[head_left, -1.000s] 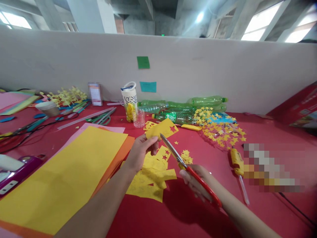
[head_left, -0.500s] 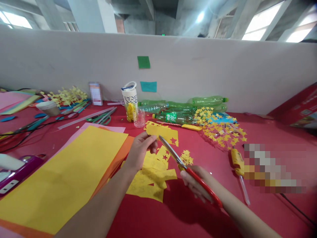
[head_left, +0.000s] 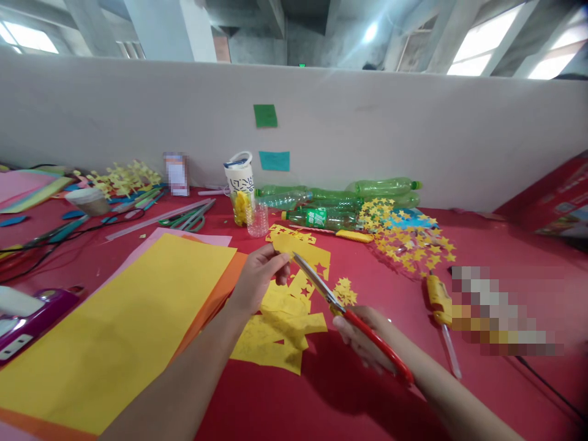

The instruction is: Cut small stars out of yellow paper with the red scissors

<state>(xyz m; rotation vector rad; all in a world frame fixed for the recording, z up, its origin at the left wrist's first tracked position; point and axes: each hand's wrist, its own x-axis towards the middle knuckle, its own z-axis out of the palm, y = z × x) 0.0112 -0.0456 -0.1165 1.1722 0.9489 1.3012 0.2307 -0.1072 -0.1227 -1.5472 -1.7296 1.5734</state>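
My left hand (head_left: pixel 260 275) pinches a piece of yellow paper (head_left: pixel 309 250) between thumb and fingers. A star-shaped hole shows near the paper's right end. My right hand (head_left: pixel 365 337) is closed round the red handles of a pair of scissors (head_left: pixel 328 293). The blades look nearly together, and their tip is at the paper beside my left fingertips. Whether the tip touches the paper, I cannot tell. Below my hands lie yellow paper scraps (head_left: pixel 285 331), some with star-shaped holes. A small heap of yellow stars (head_left: pixel 344 291) sits just beyond the scissors.
Yellow sheets (head_left: pixel 138 318) over orange and pink ones cover the left side. Green plastic bottles (head_left: pixel 331 218), a white cup (head_left: pixel 239 177) and a clear bottle piece (head_left: pixel 258 220) stand at the back. More yellow stars (head_left: pixel 408 239) and a yellow glue gun (head_left: pixel 440 300) lie right.
The right end of the yellow paper has dipped slightly. Both hands and the scissors stay almost where they were.
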